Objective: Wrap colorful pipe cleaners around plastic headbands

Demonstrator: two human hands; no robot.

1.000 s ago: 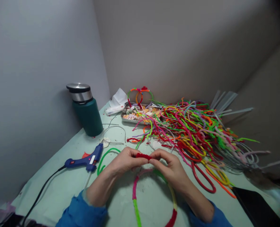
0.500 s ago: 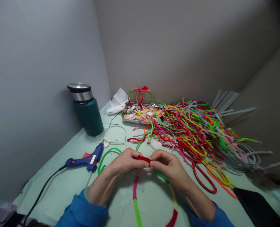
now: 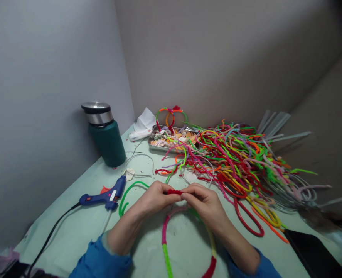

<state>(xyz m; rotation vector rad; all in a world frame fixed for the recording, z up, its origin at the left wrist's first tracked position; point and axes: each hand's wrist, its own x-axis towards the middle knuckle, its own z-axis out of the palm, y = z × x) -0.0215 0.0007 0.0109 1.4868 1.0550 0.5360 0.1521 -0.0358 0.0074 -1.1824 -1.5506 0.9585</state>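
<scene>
Red and fuzzy, the strip point(image 3: 174, 192) pinched by both the left hand point(image 3: 155, 197) and the right hand point(image 3: 207, 204), near the far side of the multicoloured hoop point(image 3: 164, 233), could slip free (so little of it shows) if either pinch slackens or they pull unevenly.

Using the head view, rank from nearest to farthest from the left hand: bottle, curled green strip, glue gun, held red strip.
1. Held red strip: in the left hand.
2. Curled green strip: just left.
3. Glue gun: farther left.
4. Bottle: behind the glue gun.
</scene>
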